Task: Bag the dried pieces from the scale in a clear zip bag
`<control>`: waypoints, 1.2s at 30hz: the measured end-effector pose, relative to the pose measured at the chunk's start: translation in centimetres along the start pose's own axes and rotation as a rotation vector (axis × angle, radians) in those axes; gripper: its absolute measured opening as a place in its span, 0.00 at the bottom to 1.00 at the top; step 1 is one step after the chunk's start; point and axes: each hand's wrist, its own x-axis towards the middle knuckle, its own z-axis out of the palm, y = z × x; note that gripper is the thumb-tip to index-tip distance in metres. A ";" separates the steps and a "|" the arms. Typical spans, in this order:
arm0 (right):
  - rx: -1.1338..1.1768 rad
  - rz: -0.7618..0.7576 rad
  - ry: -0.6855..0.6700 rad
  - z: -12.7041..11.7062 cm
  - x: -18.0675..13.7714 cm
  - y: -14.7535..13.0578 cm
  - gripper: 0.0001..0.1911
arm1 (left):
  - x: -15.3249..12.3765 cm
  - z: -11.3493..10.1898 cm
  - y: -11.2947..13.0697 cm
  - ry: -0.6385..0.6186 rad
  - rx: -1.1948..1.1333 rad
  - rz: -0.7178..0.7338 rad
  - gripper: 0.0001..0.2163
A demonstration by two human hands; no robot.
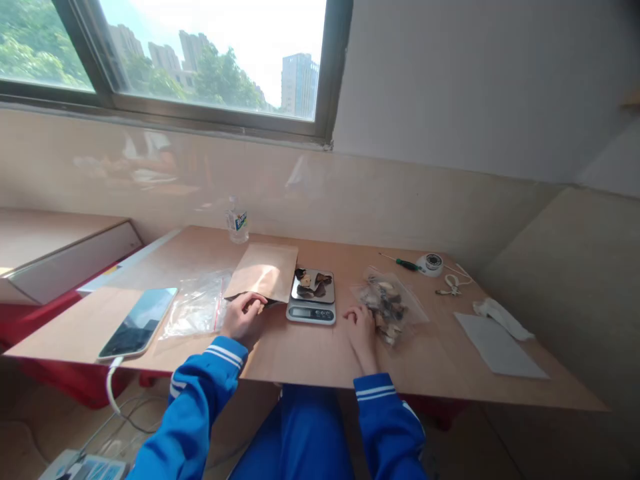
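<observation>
Bright room, big window (200, 60) with trees and towers outside, beige wall below it, light wooden table (310, 353) pushed up against the wall. Person seated, blue sleeves with white stripes, both hands on the tabletop. Left hand (243, 315) rests at the near edge of a brown paper bag (263, 270) lying flat; fingers curled down onto the bag's open end, seems to be gripping it, though exact pinch is hard to tell. Right hand (361, 323) lies loosely on the table, fingers slightly curled and apart, touching the near left edge of a clear plastic bag of dried pieces (389, 303), holding nothing that shows. Between the hands, a small digital kitchen scale (312, 297) with dark and tan dried pieces (313, 281) piled on its platform; the paper bag's right edge is just beside the scale, maybe overlapping it. Left of the paper bag, an empty-looking clear zip bag (197, 307) with red seal strip, then a phone (139, 322) face up near the left edge with a white cable hanging off. Small clear bottle (237, 223) at the back by the wall. Far right: green-handled screwdriver (400, 263), round white device (431, 264) with cord, white paper sheet (500, 347) and a crumpled white cloth (500, 317).
</observation>
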 end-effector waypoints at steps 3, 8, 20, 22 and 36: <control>-0.002 -0.008 0.018 0.0 0.0 -0.1 0.15 | 1.5 -0.3 0.7 -0.049 -0.448 -0.136 0.05; 0.020 -0.030 0.038 0.1 0.0 0.0 0.15 | 1.1 -0.3 1.8 -0.014 -1.174 -0.369 0.05; 0.142 -0.067 0.083 -0.2 -0.2 -1.2 0.13 | -1.1 5.7 6.2 -0.365 -1.453 -0.806 0.04; 0.206 -0.165 0.051 -0.9 -0.7 -2.2 0.13 | -1.4 7.9 6.7 -0.374 -1.398 -0.788 0.04; 0.125 -0.336 -0.031 -1.4 -1.5 -3.6 0.11 | -1.9 12.1 6.6 -0.415 -0.873 -0.411 0.11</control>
